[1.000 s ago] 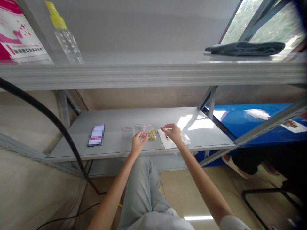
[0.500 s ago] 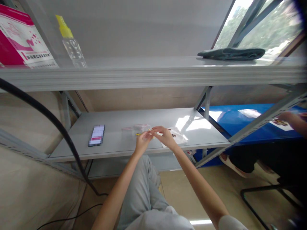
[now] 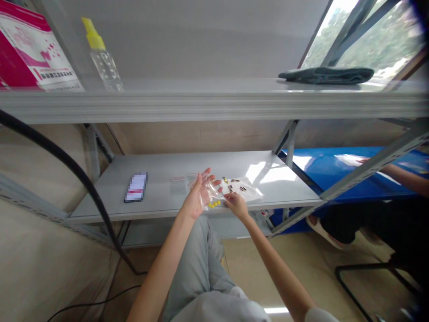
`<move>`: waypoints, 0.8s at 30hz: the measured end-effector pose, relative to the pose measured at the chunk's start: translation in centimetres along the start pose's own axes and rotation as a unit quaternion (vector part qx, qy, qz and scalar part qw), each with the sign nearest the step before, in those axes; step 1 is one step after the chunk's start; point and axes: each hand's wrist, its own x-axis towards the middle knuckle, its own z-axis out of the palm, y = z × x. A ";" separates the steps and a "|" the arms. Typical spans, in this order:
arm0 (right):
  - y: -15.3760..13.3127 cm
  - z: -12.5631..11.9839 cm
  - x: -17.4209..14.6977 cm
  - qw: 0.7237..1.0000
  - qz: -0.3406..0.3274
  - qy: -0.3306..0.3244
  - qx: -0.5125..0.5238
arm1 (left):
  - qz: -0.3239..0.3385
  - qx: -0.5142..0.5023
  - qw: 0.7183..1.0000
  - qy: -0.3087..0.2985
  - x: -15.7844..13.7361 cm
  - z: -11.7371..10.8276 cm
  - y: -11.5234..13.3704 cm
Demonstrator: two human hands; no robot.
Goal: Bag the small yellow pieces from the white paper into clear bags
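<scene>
My left hand (image 3: 194, 199) is turned palm-up at the shelf's front edge, thumb and spread fingers around a clear plastic bag (image 3: 208, 191). Several round yellow beads (image 3: 214, 204) show at the bag's lower end; whether they lie inside it is hard to see. Beside it, my right hand (image 3: 237, 205) is closed in a pinch at the bag's right edge. Just beyond the right hand, small dark metallic pieces (image 3: 243, 188) and a few yellowish bits (image 3: 225, 180) lie on a flat clear-and-white bag (image 3: 252, 191).
On the grey shelf (image 3: 164, 163) lie a phone (image 3: 136, 187) and another small clear zip bag (image 3: 177, 184). Above are a spray bottle (image 3: 105, 67), a pink-and-white box (image 3: 36, 49) and folded dark cloth (image 3: 326, 75). A co-worker's arm (image 3: 402, 175) reaches over a blue table (image 3: 321, 174).
My hands, close together before, have moved apart. The left hand has turned up with the clear bag showing in it, and the right has dropped lower. The yellow beads are now visible.
</scene>
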 end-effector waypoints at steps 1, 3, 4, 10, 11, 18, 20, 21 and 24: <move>0.1 0.2 -0.1 1.000 0.000 0.000 -0.011 | 0.000 -0.003 1.000 0.000 -0.2 0.3 0.1; 0.3 0.5 0.0 1.000 0.002 0.002 -0.030 | 0.006 -0.004 1.000 -0.007 -0.5 0.7 0.2; 0.2 0.6 0.0 0.999 0.003 0.003 -0.038 | 0.010 -0.002 1.000 -0.012 -0.6 0.9 0.2; -0.1 0.6 -0.1 0.998 0.012 0.002 -0.068 | 0.031 0.058 0.998 -0.002 -0.2 0.6 -0.1; -0.2 0.6 -0.2 0.997 0.013 0.001 -0.071 | 0.032 0.070 0.997 0.003 -0.1 0.5 -0.2; -0.7 0.3 -0.3 0.997 0.022 -0.015 -0.077 | 0.021 0.099 0.995 0.023 0.2 0.1 -0.8; -0.8 0.2 -0.3 0.996 0.027 -0.018 -0.079 | 0.021 0.087 0.996 0.026 0.2 0.1 -0.9; -0.9 0.2 -0.2 0.996 0.030 -0.020 -0.079 | 0.024 0.084 0.996 0.024 0.2 0.1 -0.9; -1.0 -0.1 0.2 0.996 0.036 -0.029 -0.078 | 0.037 0.097 0.995 0.009 0.2 0.0 -0.9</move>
